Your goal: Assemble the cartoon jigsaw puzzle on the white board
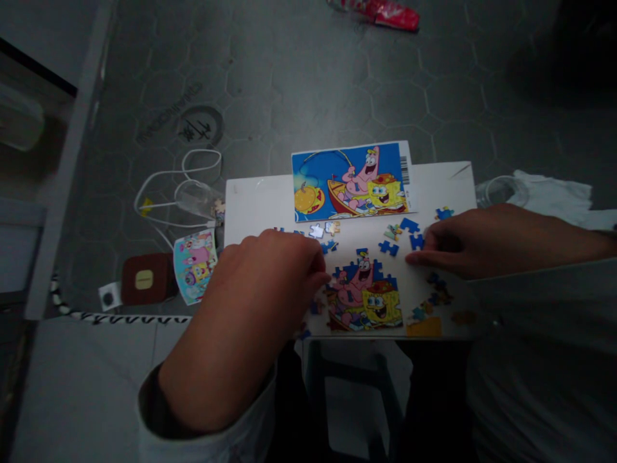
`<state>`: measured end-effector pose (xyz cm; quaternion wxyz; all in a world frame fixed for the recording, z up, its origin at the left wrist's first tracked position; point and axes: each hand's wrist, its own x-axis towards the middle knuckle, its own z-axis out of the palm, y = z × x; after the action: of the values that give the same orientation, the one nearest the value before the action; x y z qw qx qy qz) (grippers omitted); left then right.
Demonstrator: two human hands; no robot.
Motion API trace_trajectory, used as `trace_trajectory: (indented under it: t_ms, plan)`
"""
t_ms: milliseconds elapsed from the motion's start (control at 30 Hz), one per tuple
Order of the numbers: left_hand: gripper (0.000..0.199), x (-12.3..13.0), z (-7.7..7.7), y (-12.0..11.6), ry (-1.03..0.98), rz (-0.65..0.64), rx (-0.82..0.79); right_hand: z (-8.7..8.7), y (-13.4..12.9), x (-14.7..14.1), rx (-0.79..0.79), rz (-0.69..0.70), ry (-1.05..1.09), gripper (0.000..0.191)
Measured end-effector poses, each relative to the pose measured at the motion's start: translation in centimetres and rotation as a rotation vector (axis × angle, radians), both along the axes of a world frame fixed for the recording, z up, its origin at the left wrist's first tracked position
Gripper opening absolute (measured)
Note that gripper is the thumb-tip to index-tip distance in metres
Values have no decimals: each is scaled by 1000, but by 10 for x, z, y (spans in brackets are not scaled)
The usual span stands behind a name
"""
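the thumb and fingertips of the right hand [457, 241] curl in around a small, flat, blue jigsaw piece with knobbed edges [416, 242]; the fingers appear to touch its right side, but whether they pinch it or only rest against it i cannot tell. the thumb and forefinger of the left hand [272, 260] are drawn close together at the left edge of a partly joined, glossy cartoon jigsaw with a pink figure and a yellow square one [349, 299]; the dim light hides whether a piece sits between those tips.

the joined jigsaw lies flat near the front edge of a white, rectangular, smooth-topped table [260, 202], below a blue printed picture card with a barcode strip [354, 183]. the blue piece lies right of the jigsaw and apart from it, with another knobbed blue piece [388, 248] to its left.

each piece looks thin and stiff, probably card, and should weigh next to nothing. the printed face seems slick, so a single piece likely skids when pushed; it is best taken by two opposite edges, thumb against forefinger, sparing the narrow knobs, which could bend or fray. the joined part is likely weak at its seams: lifted by one corner it may break apart, so it is better slid flat with spread fingers.
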<state>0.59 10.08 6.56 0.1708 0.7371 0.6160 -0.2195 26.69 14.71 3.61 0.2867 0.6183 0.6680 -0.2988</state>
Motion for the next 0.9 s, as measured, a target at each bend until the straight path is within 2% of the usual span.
trace_trajectory:
  t_ms: [367, 567, 767, 900]
  plan:
    - [19, 0, 2, 2, 35, 56, -97, -2, 0, 1, -3, 10, -15, 44]
    - [12, 1, -2, 2, 12, 36, -61, -2, 0, -1, 6, 29, -33, 44]
    - [14, 2, -3, 3, 13, 22, -49, 0, 1, -4, 1, 11, -62, 36]
    - [12, 0, -2, 1, -13, 20, -19, 0, 0, -3, -7, 14, -42, 38]
